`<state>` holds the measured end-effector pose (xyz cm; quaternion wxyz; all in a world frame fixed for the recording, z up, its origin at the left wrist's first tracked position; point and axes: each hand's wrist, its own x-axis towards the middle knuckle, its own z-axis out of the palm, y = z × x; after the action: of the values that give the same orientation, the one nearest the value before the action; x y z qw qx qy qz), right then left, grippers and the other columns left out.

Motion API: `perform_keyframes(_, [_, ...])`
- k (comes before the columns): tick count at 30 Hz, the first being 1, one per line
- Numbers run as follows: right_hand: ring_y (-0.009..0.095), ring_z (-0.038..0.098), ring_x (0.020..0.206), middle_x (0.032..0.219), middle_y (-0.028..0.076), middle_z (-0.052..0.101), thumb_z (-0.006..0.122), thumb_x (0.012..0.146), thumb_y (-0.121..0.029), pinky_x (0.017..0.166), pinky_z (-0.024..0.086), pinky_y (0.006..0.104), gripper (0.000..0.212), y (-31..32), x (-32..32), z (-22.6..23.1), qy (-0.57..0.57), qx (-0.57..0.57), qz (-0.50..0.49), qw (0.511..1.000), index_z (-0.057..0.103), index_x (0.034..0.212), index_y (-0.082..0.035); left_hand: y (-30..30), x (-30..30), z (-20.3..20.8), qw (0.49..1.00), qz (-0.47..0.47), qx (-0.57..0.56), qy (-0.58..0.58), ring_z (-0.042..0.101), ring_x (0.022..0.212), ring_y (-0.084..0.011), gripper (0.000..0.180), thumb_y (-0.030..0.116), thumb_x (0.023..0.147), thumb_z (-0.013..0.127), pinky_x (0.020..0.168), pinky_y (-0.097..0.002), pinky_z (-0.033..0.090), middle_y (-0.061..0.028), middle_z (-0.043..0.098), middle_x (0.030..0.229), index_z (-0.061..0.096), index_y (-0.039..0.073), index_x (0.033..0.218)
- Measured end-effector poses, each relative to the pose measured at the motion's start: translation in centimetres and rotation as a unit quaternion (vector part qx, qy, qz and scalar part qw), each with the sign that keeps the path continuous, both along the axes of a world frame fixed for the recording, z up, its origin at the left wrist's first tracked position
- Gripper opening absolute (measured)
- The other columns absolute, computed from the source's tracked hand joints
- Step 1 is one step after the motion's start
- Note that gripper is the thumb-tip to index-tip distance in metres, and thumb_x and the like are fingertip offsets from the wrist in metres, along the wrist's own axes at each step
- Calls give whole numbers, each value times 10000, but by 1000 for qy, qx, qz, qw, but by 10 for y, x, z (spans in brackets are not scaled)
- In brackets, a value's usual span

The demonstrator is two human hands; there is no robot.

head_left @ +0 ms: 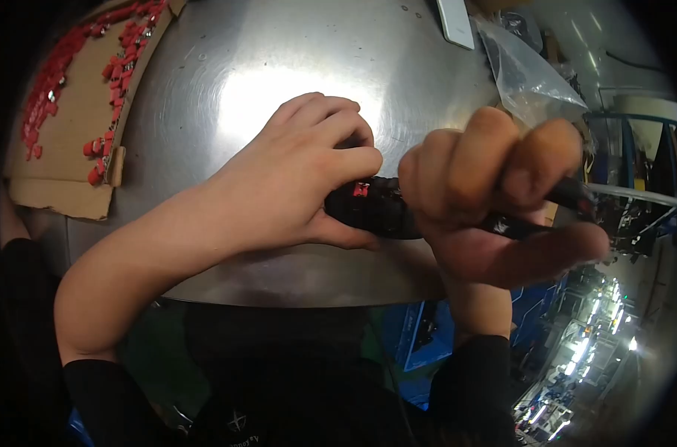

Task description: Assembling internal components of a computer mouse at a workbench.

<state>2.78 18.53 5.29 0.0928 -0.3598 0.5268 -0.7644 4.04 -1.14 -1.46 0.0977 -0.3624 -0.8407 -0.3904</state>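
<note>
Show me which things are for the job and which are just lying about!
For the job, it seems:
black piece, in the left hand
dark part, in the right hand; I can't tell if they're joined
red bits, maybe: red shows on the black piece too

Just lying about, probably:
plastic bag
white slab

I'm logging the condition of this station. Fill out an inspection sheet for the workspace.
Surface: metal tabletop, shiny, with scuffs and small specks.
Job's things: black object with a red patch; dark piece; whether they join is hidden.
Clutter: cardboard bearing red parts; clear plastic bag; white flat item.
Hands: left hand around the black object; right hand curled around the dark piece.
Cables: nothing seen for certain.
Surroundings: blue container beyond the near table edge; lit equipment at lower right.
</note>
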Motion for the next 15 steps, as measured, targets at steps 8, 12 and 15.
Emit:
perform_keyframes(8, [100, 411, 539, 746, -8, 472, 575, 1016, -662, 492, 344, 262, 483, -8, -13, -8, -6, -26, 52, 998, 496, 1020, -185, -4, 0, -1, 997, -10, 11, -71, 460, 1376, -385, 571, 378, 690, 941, 1167, -526, 349, -81, 573, 1287, 684, 108, 1122])
perform_keyframes(12, [92, 432, 528, 727, -20, 492, 640, 1007, -603, 459, 387, 232, 427, -17, -12, -11, 0, -37, 54, 998, 497, 963, -203, -7, 0, -6, 997, -13, 20, -77, 470, 1375, -379, 512, 379, 703, 933, 1160, -524, 358, -80, 589, 1231, 691, 96, 1053])
perform_keyframes(15, [89, 471, 544, 733, -24, 504, 648, 1005, -596, 466, 428, 219, 417, -18, -9, -10, 42, -29, 39, 998, 499, 942, -212, -6, -2, -4, 996, -27, 23, -78, 475, 1373, -382, 499, 372, 703, 931, 1157, -522, 362, -81, 595, 1216, 698, 91, 1043])
